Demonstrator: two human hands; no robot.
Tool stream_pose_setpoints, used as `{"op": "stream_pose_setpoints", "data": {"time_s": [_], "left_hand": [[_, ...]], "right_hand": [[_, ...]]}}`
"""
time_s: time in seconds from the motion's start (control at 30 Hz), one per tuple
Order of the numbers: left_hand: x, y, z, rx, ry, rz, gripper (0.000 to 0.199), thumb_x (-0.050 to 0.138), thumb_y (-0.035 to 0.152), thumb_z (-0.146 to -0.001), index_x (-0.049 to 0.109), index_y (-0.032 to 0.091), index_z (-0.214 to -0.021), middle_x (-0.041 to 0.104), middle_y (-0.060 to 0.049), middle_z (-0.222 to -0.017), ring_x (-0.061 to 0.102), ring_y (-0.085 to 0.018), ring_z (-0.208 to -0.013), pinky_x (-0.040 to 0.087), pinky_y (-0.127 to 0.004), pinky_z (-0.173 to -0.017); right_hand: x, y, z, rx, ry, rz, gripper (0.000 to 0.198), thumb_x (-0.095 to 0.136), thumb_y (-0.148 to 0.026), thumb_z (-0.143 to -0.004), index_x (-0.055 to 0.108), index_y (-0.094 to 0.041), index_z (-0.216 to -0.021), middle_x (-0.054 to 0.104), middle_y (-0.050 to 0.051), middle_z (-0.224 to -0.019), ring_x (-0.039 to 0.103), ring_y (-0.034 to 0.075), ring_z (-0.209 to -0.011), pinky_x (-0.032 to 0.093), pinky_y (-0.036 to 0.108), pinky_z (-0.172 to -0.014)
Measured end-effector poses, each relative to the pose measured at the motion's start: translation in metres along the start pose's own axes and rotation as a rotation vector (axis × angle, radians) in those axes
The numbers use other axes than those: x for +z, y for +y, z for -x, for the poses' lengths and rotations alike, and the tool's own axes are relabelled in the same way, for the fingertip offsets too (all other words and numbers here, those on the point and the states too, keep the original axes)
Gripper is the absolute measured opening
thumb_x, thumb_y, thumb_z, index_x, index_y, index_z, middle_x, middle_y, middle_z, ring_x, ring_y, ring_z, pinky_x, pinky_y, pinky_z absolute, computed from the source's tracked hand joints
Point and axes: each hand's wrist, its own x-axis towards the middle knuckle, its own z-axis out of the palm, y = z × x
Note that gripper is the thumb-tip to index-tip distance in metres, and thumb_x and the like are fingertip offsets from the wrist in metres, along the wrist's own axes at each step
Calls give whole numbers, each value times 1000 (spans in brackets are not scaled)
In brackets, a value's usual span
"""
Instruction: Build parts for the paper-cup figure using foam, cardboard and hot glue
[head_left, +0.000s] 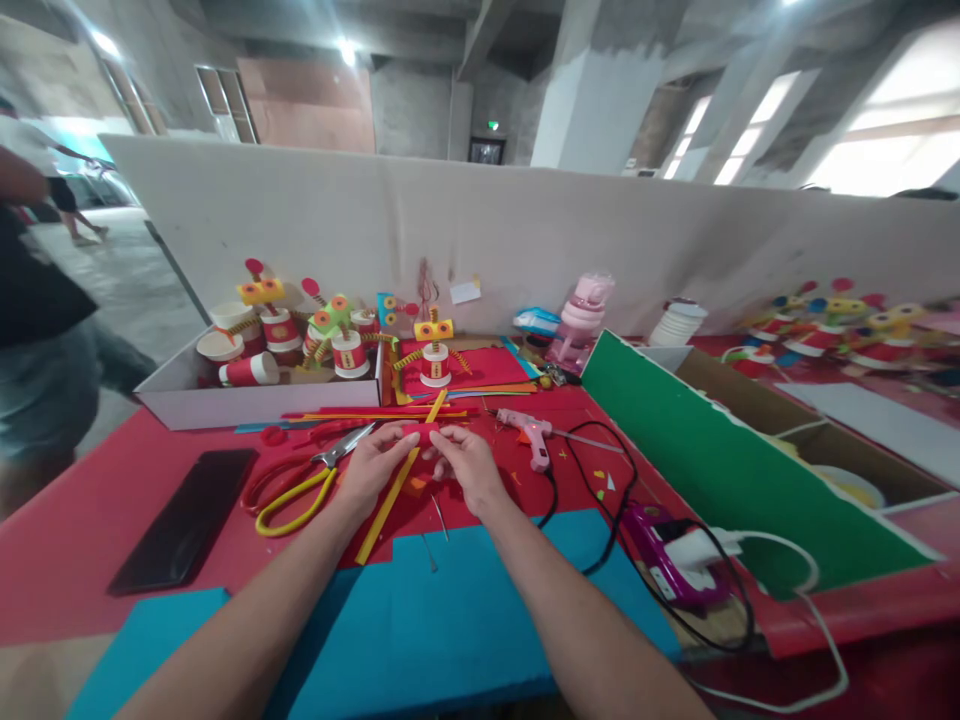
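Note:
Between my two hands is a small piece of red paper [421,434], apparently rolled or folded. My left hand [377,464] pinches its left end, and my right hand [465,464] grips the right end with thumb and fingers. Beneath them a yellow paper strip [388,508] runs slantwise across the red table cover. Scissors [298,492] with one red and one yellow handle lie just left of my left hand. To the right of my right hand rests a pink hot glue gun [531,434]. Two thin metal tools lie below the hands.
Paper-cup robot figures stand in a white box [262,405] at back left, with one figure [435,365] beside it. A black phone [184,520] lies left. On the right are a green-sided box [735,470] and a purple power strip [667,560] with cables. A person [45,310] is at far left.

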Motion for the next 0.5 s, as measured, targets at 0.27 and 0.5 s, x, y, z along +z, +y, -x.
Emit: {"op": "stream_pose_setpoints", "data": {"time_s": [0.27, 0.5], "left_hand": [[-1, 2, 0, -62, -76, 53, 29, 67, 42, -75, 73, 15, -85, 70, -8, -92, 64, -21, -84, 48, -34, -82], [-5, 13, 0, -49, -27, -5, 30, 71, 45, -69, 71, 17, -81, 69, -5, -91, 62, -19, -86, 47, -29, -79]], "right_hand": [[-3, 4, -3, -53, 19, 32, 29, 72, -45, -65, 64, -17, -71, 66, 1, -59, 49, 8, -41, 39, 20, -42], [-5, 2, -5, -81, 53, 21, 32, 70, -47, -67, 66, -16, -75, 68, 2, -64, 50, 8, -41, 41, 21, -44]]}}
